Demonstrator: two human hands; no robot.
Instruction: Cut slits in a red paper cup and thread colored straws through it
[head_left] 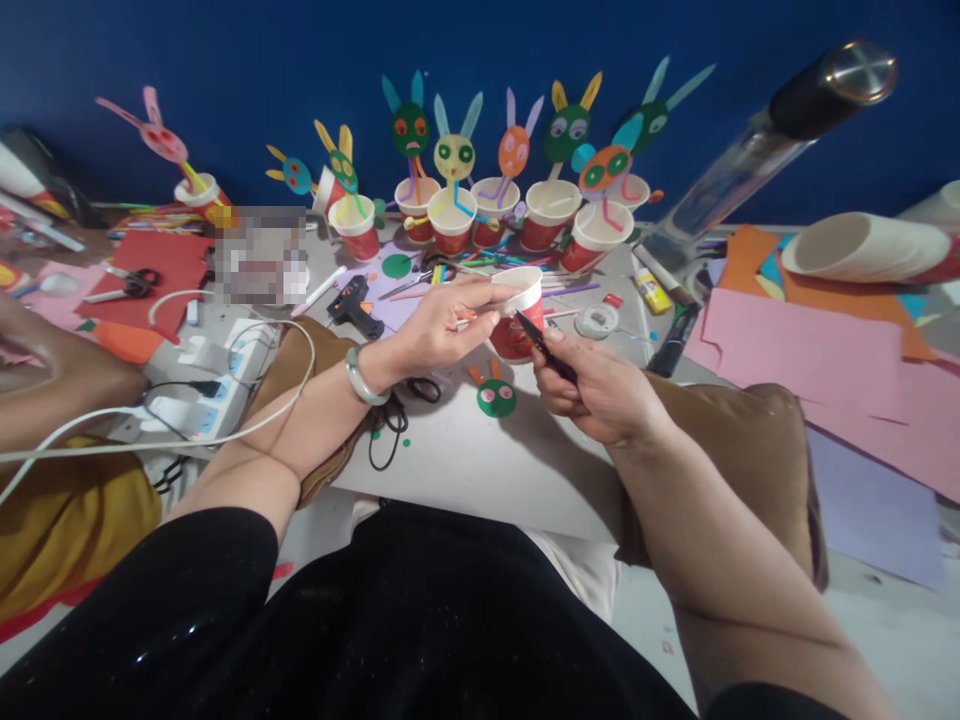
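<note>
A red-and-white paper cup (517, 342) stands upright in front of me, its open mouth facing up. My left hand (442, 325) pinches the cup's left side near the rim, the thumb in front. Something thin and pale shows between its fingers, too small to name. In my right hand (596, 385) is a slim black pen-like tool (551, 352), gripped with the fingers wrapped round it. Its tip points at the cup wall near my left thumb; whether it touches, I cannot tell. Just below the cup lies a green paper face (496, 398) with pink eyes and orange ears.
Several cups with paper rabbit faces (454, 157) line the back wall. A glue gun (356, 308), scissors (412, 278) and a tape roll (598, 318) lie nearby. A power strip (225, 385) with white cables is left, beside another person's arm (67, 375). Pink paper (806, 350) and a bottle (739, 185) are right.
</note>
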